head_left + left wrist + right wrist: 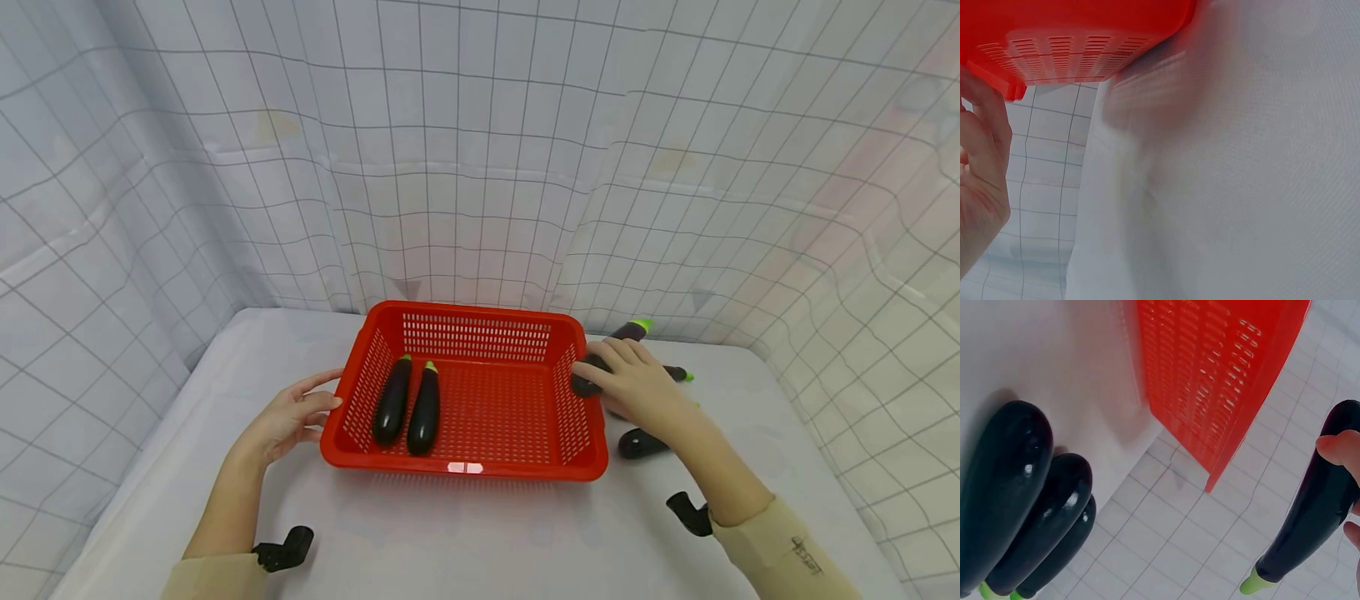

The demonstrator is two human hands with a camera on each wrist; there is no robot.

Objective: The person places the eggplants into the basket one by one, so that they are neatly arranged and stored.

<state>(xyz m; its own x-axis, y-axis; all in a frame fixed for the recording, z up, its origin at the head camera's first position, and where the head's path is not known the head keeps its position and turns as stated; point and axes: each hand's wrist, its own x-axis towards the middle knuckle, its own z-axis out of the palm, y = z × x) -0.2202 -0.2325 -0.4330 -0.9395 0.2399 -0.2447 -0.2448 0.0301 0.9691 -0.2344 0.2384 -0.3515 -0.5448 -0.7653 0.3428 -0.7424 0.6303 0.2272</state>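
Observation:
My right hand (637,383) grips an eggplant (1310,519) above the right rim of a red plastic basket (465,471). The held eggplant's green stem end points away to the far right in the head view. Inside the basket, on its left side, lie two dark eggplants, a left one (392,404) and a right one (424,412), side by side. Against the outside of the left rim rests my left hand (288,417), its fingers loosely bent and touching the edge. In the left wrist view, that hand (982,162) is partly cut off.
Three more eggplants (1007,487) lie on the white table (480,542) to the right of the basket, partly hidden by my right arm in the head view. A white gridded curtain (465,167) surrounds the table at the back and sides.

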